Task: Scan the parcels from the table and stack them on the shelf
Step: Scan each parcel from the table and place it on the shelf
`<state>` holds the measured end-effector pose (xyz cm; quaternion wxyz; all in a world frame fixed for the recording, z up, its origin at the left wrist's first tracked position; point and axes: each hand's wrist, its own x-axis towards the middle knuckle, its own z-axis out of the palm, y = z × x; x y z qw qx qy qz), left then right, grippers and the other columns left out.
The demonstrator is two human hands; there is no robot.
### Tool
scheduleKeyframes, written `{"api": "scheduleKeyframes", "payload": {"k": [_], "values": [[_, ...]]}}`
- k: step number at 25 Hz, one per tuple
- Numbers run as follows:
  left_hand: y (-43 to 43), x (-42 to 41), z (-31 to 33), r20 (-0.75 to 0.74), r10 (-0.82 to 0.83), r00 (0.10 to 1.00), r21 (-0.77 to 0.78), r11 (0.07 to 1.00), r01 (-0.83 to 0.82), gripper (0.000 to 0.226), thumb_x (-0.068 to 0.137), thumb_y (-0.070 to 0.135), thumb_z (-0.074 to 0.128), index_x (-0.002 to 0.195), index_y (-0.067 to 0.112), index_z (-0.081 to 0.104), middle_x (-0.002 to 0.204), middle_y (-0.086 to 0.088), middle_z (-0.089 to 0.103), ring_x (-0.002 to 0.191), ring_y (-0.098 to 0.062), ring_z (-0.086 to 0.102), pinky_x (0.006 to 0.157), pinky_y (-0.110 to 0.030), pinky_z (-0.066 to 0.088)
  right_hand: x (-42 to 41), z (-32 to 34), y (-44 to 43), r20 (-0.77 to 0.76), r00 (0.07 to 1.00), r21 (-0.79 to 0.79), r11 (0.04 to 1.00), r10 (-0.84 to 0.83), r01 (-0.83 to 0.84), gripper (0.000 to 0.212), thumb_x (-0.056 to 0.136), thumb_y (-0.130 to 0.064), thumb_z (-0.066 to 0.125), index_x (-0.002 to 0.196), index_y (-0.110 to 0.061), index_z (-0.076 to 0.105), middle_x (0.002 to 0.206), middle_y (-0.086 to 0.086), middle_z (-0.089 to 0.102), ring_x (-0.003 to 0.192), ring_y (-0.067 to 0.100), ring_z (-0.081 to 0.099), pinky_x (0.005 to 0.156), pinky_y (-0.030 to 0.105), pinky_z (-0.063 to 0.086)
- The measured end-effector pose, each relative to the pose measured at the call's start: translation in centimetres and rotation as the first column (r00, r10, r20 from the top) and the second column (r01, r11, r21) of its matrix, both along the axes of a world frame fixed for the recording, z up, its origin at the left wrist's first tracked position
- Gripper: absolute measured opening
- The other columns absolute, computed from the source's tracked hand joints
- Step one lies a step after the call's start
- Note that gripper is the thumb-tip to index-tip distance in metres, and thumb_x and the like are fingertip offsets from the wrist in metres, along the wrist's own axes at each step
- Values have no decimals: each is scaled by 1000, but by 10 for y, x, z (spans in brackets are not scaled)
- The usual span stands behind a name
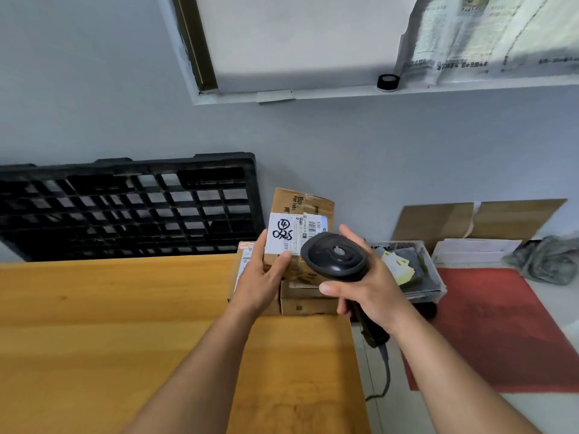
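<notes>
Parcels, count: three cardboard boxes, grouped at the far right corner of the wooden table (109, 324).
Parcel 1: top parcel (300, 214), tipped up towards the camera; its white label (282, 233) carries handwritten black marks and a barcode.
Parcel 2: left parcel (244, 261), mostly hidden behind the left hand; a label shows on its side.
Parcel 3: low parcel (308, 303), under the top parcel, flat on the table.
Scanner, count: one black handheld scanner (336, 256), its head touching or just in front of the top parcel's label; its cable (387, 374) trails downward.
Left hand (263, 283): grips the lower left corner of the top parcel, thumb pressed on the label.
Right hand (369, 292): curled round the scanner's handle, one finger lying along the head.
Table edges: the right edge runs beneath the scanner's handle, which hangs past it; a wide stretch of wood shows to the left of the left forearm.
Behind the table: one black pallet (125, 208) leaning on the wall.
Right of the table: one mesh tray (434, 277), near the parcels; one red mat (501, 324); flat cardboard (470, 220) against the wall.
</notes>
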<state>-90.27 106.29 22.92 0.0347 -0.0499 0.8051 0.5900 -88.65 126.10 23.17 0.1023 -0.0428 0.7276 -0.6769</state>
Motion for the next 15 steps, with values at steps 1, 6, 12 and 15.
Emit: {"api": "scheduleKeyframes", "payload": {"k": [1, 6, 12, 15], "values": [[-7, 5, 8, -3, 19, 1000, 89, 996, -18, 53, 94, 26, 61, 141, 34, 38, 122, 9, 62, 103, -9, 60, 80, -17, 49, 4, 6, -7, -16, 1000, -11, 1000, 19, -19, 109, 61, -16, 85, 150, -39, 26, 117, 2, 69, 48, 29, 58, 51, 41, 51], [-72, 17, 60, -20, 173, 985, 205, 965, -166, 43, 79, 8, 74, 114, 28, 57, 104, -5, 69, 92, -21, 68, 71, -28, 54, 26, 39, -53, -130, 983, -28, 991, 127, -132, 102, 62, -16, 85, 142, -47, 30, 98, -2, 74, 48, 32, 58, 54, 49, 51], [-175, 39, 104, -118, 187, 975, 83, 980, -178, 41, 80, 2, 70, 105, 34, 64, 104, -5, 68, 96, -28, 66, 72, -39, 58, 57, 79, -110, -231, 951, -17, 976, 207, -216, 100, 58, -22, 86, 138, -51, 32, 103, 7, 73, 50, 33, 60, 55, 49, 54], [-216, 56, 112, -145, 166, 975, 2, 986, -167, 41, 80, 4, 68, 106, 34, 63, 102, -3, 68, 97, -27, 65, 79, -43, 58, 74, 87, -144, -244, 942, -35, 969, 230, -245, 100, 57, -24, 86, 139, -49, 33, 108, 8, 72, 50, 34, 60, 53, 43, 55]]}}
